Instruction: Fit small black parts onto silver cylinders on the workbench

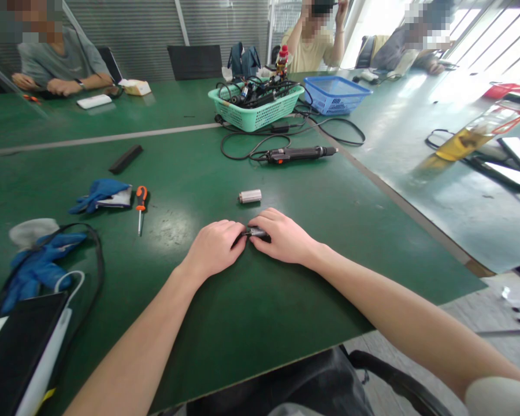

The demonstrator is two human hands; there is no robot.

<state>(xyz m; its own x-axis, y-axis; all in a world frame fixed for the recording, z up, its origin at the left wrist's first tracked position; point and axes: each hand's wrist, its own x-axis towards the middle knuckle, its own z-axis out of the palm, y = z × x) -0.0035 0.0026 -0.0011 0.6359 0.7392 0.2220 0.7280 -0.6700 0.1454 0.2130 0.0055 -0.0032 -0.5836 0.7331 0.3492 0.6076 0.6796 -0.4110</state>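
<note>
Close together over the green table, my left hand (216,245) and my right hand (283,236) are both closed in a pinch. Between the fingers of my right hand is a small dark grey cylindrical part (257,232). My left fingers grip a black piece (239,238) at its left end; whether the two are joined I cannot tell, as fingers cover much of them. Just beyond the hands lies a short silver cylinder (250,196) on its side. Farther back rests a black electric screwdriver (301,153) with its cord, tip pointing right.
Left lie an orange-handled screwdriver (141,207), blue gloves (106,193), a black bar (126,159) and a dark-screened device (23,341) with cables. A green basket (256,117) of tools and cords stands behind, beside a blue basket (335,97). A bottle (463,141) lies right. Several people sit across.
</note>
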